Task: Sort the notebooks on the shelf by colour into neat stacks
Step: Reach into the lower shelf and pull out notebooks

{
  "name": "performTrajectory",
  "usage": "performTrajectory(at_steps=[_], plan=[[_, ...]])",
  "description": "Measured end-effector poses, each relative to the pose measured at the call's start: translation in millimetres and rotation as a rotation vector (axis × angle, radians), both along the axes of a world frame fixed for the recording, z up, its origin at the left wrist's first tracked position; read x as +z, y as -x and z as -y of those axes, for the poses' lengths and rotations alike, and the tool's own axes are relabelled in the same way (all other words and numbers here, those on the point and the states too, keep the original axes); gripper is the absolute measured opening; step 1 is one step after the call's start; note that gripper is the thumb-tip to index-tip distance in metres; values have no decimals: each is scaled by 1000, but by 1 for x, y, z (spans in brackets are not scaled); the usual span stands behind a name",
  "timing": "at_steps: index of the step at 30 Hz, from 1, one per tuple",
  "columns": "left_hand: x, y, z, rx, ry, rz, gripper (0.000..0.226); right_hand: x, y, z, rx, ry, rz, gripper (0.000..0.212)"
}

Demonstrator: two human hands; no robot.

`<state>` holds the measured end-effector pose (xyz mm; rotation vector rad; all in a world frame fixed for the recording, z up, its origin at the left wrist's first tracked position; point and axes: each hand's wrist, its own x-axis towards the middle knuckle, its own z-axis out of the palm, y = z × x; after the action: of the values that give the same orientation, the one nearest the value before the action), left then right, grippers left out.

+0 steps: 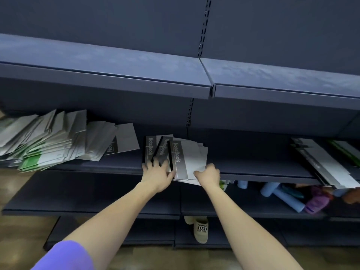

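Note:
A small fan of grey-black notebooks [187, 154] marked "NoteBook" lies at the middle of the dark shelf [253, 166], its near edge hanging over the front. My left hand [157, 172] rests with spread fingers on the leftmost ones. My right hand [208, 175] pinches the near right corner of the fan, fingers curled round its edge. A big untidy pile of green and grey notebooks [48, 141] sprawls at the left. Further grey and green notebooks [327, 162] lie at the right end.
An upper shelf [136, 75] juts out above the notebooks. The lower shelf holds blue rolls [282, 195] and purple and orange items at the right. A beige slipper [200, 228] shows on the wooden floor below.

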<state>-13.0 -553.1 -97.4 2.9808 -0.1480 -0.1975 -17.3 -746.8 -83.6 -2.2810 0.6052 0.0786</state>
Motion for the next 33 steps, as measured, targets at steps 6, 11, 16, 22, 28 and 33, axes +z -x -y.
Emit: performTrajectory(at_steps=[6, 11, 16, 22, 28, 33], plan=[[-1, 18, 9, -126, 86, 126, 57, -2, -2, -5, -105, -148, -8, 50], [0, 17, -5, -117, 214, 191, 58, -1, -5, -9, -219, -241, -51, 68], [0, 16, -6, -95, 96, 154, 53, -9, -7, -22, -199, -397, -89, 45], [5, 27, -3, -264, 59, 219, 38, -2, 11, -22, -191, -613, -92, 41], [7, 29, -10, -356, 77, 238, 33, -7, 26, -36, -306, -1065, 25, 38], [11, 18, -35, -201, 61, 227, 41, -15, 32, -55, -383, -1050, 95, 40]])
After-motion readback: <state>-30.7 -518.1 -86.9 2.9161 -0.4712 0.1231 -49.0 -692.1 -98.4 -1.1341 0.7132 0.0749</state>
